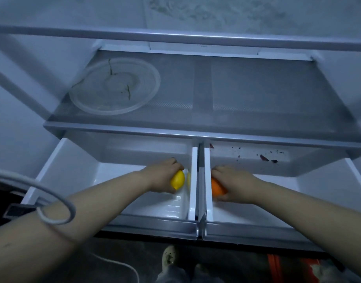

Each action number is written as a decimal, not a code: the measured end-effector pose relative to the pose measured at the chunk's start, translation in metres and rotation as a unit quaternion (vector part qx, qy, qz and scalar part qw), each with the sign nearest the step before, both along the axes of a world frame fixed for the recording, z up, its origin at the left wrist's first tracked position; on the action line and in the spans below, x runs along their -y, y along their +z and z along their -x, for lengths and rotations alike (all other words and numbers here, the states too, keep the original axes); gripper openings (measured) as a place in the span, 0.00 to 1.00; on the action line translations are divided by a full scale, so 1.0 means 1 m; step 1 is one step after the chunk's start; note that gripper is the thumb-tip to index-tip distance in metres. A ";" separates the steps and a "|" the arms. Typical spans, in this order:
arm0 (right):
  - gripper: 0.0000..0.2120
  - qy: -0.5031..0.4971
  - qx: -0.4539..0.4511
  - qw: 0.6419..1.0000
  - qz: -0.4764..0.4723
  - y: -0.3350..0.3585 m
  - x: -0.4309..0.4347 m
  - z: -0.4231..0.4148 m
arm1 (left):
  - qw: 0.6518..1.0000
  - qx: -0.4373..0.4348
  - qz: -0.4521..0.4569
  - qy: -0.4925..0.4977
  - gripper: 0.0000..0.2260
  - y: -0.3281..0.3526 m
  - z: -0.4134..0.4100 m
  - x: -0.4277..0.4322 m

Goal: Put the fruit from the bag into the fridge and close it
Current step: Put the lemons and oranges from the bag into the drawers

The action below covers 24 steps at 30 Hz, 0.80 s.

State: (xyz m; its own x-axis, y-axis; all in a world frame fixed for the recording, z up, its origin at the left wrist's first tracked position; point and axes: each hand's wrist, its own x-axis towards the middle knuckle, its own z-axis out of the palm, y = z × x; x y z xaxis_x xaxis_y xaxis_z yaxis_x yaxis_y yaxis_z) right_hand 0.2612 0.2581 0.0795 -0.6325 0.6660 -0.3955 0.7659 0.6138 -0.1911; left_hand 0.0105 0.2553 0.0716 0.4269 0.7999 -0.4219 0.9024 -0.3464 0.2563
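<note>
The fridge stands open with two white crisper drawers pulled out side by side. My left hand reaches into the left drawer and is closed around a yellow lemon, low near the drawer's right wall. My right hand is inside the right drawer, wrapped over an orange fruit close to that drawer's left wall. Only part of the orange shows under my fingers. The bag is not clearly in view.
A glass shelf sits just above the drawers, with a round clear glass plate at its left. Dark specks mark the right drawer's back wall. A grey cable loops over my left forearm. My shoe is on the floor below.
</note>
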 end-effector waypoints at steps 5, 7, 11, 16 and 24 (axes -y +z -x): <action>0.37 -0.011 -0.009 1.000 -0.005 -0.001 -0.003 0.001 | 0.999 -0.013 -0.034 -0.007 0.32 -0.014 0.001 -0.001; 0.37 -0.020 -0.014 1.000 -0.003 -0.002 -0.003 0.001 | 0.999 -0.022 -0.040 -0.016 0.33 -0.017 0.005 -0.002; 0.38 -0.044 -0.018 0.999 0.010 -0.003 -0.006 -0.001 | 0.999 -0.028 -0.026 -0.022 0.34 -0.022 0.008 0.000; 0.39 -0.063 -0.012 0.998 0.026 -0.005 -0.008 -0.003 | 0.999 -0.029 -0.007 -0.024 0.35 -0.024 0.005 0.001; 0.40 -0.050 0.042 0.997 -0.041 0.025 -0.009 0.002 | 0.998 -0.028 0.037 0.030 0.41 0.006 0.007 -0.004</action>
